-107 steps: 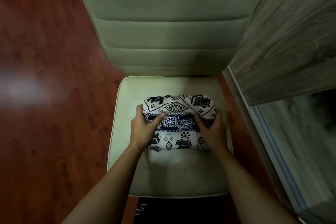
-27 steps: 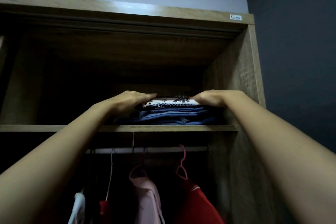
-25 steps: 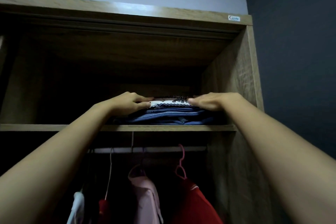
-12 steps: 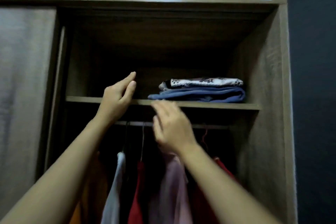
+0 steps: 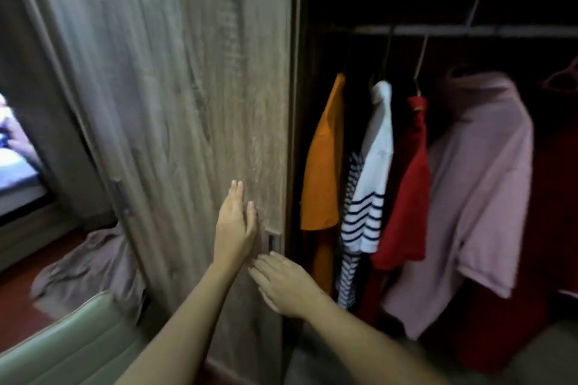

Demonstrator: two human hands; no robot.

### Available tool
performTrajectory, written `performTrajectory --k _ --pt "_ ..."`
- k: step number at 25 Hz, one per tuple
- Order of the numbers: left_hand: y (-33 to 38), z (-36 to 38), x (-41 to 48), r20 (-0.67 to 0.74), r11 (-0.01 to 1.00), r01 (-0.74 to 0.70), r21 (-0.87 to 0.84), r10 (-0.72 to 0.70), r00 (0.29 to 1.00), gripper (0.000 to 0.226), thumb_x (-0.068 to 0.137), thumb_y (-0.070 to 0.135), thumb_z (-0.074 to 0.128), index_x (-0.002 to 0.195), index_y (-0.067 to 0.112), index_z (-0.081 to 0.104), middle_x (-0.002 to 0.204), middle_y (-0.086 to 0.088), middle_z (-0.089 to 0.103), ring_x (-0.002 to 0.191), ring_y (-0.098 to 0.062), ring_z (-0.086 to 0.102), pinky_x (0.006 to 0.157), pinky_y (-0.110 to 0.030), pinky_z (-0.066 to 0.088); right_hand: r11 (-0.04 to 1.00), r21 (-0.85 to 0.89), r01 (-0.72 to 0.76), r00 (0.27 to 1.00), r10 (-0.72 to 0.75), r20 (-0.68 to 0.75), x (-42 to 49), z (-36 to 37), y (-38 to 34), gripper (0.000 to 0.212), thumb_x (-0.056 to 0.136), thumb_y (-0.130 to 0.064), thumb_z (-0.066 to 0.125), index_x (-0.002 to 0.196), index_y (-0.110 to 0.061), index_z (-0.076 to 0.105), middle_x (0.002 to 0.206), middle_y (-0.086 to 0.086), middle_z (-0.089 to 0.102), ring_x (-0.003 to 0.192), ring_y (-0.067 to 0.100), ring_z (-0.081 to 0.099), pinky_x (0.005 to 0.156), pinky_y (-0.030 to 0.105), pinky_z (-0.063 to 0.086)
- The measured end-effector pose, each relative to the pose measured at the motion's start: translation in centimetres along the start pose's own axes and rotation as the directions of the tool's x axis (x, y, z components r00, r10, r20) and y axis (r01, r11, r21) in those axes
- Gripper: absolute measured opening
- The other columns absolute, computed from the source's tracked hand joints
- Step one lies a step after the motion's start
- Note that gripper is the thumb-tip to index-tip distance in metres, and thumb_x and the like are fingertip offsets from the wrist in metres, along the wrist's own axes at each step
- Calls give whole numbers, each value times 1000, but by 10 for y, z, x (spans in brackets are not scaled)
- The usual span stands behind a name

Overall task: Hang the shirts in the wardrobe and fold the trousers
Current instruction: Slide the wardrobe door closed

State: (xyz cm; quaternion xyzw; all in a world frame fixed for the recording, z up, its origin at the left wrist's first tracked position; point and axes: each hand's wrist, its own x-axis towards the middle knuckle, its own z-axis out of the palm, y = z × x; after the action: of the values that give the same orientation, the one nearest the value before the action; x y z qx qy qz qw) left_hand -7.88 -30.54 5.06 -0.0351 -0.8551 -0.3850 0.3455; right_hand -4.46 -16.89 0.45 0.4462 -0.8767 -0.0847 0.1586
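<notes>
Left hand lies flat against the wardrobe door by its right edge, beside the recessed handle. Right hand just below, fingers extended, empty. Shirts hang from the rail, clear of both hands.

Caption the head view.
Left hand and right hand at the wooden wardrobe door; orange shirt, striped shirt, red shirt, pink shirt hang inside.

Wardrobe door sits left of the open bay. Shirts hang side by side on the rail inside. My left hand is on the door, just left of its handle; my right hand is just below the handle. Chair bottom left, cloth heap on the floor behind it.
</notes>
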Motion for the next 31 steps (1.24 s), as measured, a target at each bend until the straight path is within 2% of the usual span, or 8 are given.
performTrajectory --k 2,6,10,15,17,23,27,31 --pt "-37 -3 -6 19 995 85 43 -86 996 52 100 22 38 147 7 23 154 -11 24 142 -18 23 112 -20 13 998 -62 21 996 -15 92 13 26 -12 44 78 -38 64 118 -19 64 117 -2 66 112 14 60 101 28 42" --pt "-75 1 9 46 971 228 67 -232 972 56 101 27 32 149 7 11 158 -9 12 145 -17 10 114 -23 9 955 -296 31 983 25 183 39 64 -10 39 89 -15 41 124 -15 58 121 3 61 116 19 55 107 32 36" --pt "-90 15 27 93 968 246 55 -250 964 61 101 32 28 149 7 1 159 -8 -4 146 -17 -6 116 -28 2 884 -448 134 950 14 312 62 87 15 47 96 -13 41 140 0 32 143 16 35 135 32 30 116 41 18" --pt "-93 39 34 118 966 259 -10 -256 959 67 100 36 29 148 6 -8 157 -11 -13 145 -17 -10 114 -23 -2 866 -451 214 937 -52 345 63 92 31 43 89 -16 51 131 -8 48 129 6 47 121 22 44 111 35 29" --pt "-91 49 37 92 959 281 -26 -278 956 69 100 33 32 147 2 -8 156 -15 -14 145 -22 -10 116 -28 0 871 -428 239 933 -85 350 58 93 39 41 87 -21 55 128 -13 53 125 1 51 116 19 49 107 32 34" --pt "-79 62 31 33 958 285 -18 -284 958 68 100 30 31 146 -3 -7 155 -19 -14 145 -26 -10 114 -25 -4 844 -437 310 934 -183 307 48 87 42 38 91 -18 48 128 -10 51 126 4 52 117 20 48 104 32 38" --pt "-51 75 14 54 964 266 -3 -266 963 69 100 33 30 146 -3 -6 156 -19 -12 146 -26 -8 115 -25 -3 868 -424 256 939 -121 321 14 88 50 31 88 -21 52 118 -17 61 117 -2 57 109 15 53 96 28 43" --pt "-17 91 -8 73 976 187 108 -195 978 70 99 40 28 146 -2 -3 155 -22 -6 145 -31 -4 116 -41 4 898 -406 172 926 -6 378 -27 91 60 20 77 -34 64 93 -26 74 95 -10 64 89 10 58 82 23 48"
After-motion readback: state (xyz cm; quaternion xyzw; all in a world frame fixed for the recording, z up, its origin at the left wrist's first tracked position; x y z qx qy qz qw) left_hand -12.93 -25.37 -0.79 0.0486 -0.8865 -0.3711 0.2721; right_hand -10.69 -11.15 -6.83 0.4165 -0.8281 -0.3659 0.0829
